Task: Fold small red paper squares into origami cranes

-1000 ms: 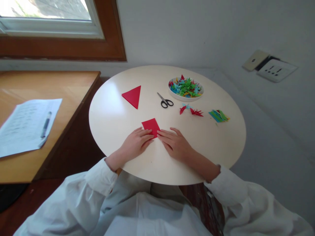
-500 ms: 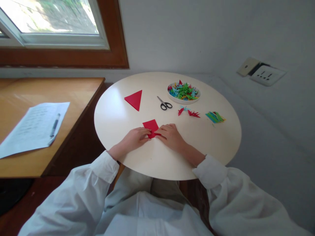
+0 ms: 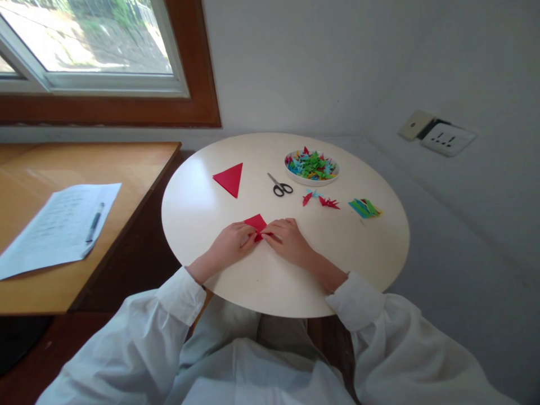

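A small folded red paper lies near the front of the round cream table. My left hand pinches its near left edge. My right hand meets it from the right, fingers closed on the paper's near corner. Most of the paper's near half is hidden under my fingers. Farther back on the table lies a red paper triangle, apart from both hands.
Black-handled scissors lie mid-table. A white dish of several coloured origami cranes stands at the back right, with loose small cranes and coloured paper strips nearby. A wooden desk at left holds a printed sheet and pen.
The red paper shows less area than before; my fingers have drawn together over its near part. The camera view tilted up slightly.
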A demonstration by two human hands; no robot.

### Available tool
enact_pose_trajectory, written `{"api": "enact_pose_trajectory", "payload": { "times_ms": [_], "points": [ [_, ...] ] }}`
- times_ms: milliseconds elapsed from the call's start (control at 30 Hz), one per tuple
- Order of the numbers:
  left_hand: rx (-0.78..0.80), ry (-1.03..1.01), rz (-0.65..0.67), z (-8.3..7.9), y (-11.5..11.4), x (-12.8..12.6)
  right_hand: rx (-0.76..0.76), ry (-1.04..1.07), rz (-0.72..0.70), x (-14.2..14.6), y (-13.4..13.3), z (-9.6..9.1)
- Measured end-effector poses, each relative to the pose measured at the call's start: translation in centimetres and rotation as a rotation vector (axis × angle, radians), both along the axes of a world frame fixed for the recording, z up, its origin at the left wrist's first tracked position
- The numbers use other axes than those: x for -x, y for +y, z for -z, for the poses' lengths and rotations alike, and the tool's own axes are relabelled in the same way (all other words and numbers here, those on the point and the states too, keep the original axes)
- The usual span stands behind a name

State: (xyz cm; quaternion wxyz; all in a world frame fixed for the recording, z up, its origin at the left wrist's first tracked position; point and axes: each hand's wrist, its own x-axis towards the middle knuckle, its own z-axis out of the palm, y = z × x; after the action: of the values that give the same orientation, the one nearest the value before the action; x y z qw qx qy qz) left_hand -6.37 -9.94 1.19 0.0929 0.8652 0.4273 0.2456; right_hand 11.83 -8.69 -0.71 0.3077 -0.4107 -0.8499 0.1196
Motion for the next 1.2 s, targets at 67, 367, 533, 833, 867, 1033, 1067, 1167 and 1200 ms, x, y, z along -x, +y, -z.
{"api": "enact_pose_trajectory", "payload": {
  "times_ms": [67, 367, 533, 833, 867, 1033, 1067, 1167, 1200],
  "points": [
    [0.025, -0.02, -0.017, -0.4, -0.3, 0.1, 0.049, 0.051, -0.008, 0.1, 0.0, -0.4],
    [0.013, 0.026, 0.004, -2.9, -0.7, 0.2, 0.014, 0.151, -0.054, 0.3, -0.7, -2.5],
    [-0.058, 0.007, 0.006, -4.2, -1.1, 0.3, -0.039, 0.202, -0.053, -0.1, -1.1, -3.5],
    [-0.09, -0.005, 0.025, -5.0, -1.5, 0.4, 0.016, 0.246, -0.066, -1.2, -1.3, -3.9],
    [-0.086, -0.01, 0.025, -5.0, -1.5, 0.4, 0.018, 0.252, -0.059, -1.3, -1.3, -3.8],
    [0.001, -0.023, -0.011, -5.2, -1.5, 0.2, -0.019, 0.241, -0.04, -1.2, -1.6, -3.8],
    [0.016, -0.016, -0.02, -5.3, -1.5, 0.1, -0.03, 0.218, -0.037, -1.0, -1.7, -4.0],
    [0.035, 0.029, -0.008, -5.5, -1.5, -0.6, -0.071, 0.137, -0.045, -0.7, -2.0, -4.4],
    [0.034, 0.047, 0.002, -5.5, -1.5, -0.8, -0.088, 0.116, -0.05, -0.5, -2.1, -4.6]
  ]
}}
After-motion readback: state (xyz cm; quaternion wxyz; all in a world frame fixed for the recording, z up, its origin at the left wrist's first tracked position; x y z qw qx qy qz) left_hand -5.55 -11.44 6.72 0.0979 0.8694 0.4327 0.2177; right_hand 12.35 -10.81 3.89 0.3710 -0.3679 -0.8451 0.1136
